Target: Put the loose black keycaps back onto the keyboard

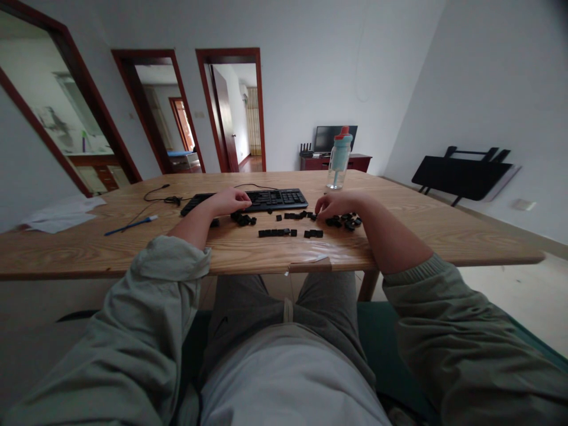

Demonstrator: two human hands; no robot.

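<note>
A black keyboard (277,199) lies on the wooden table, its cable running off behind it. My left hand (229,202) is over the keyboard's left part with the fingers curled closed; anything inside them is hidden. Just below that hand sits a small heap of black keycaps (243,219). My right hand (332,204) is lowered at the right end of a row of loose keycaps (295,216), its fingertips pinched at a keycap (313,217). Another pile of keycaps (348,221) is under the right wrist. Nearer the table edge is a short line of keycaps (274,233), with a smaller group (313,234) to its right.
A clear bottle with a red and teal top (339,160) stands behind my right hand. On the left are a blue brush (131,225), a coiled cable (171,200) and white paper (66,214). Brown tape (310,265) covers part of the front edge of the table (408,236).
</note>
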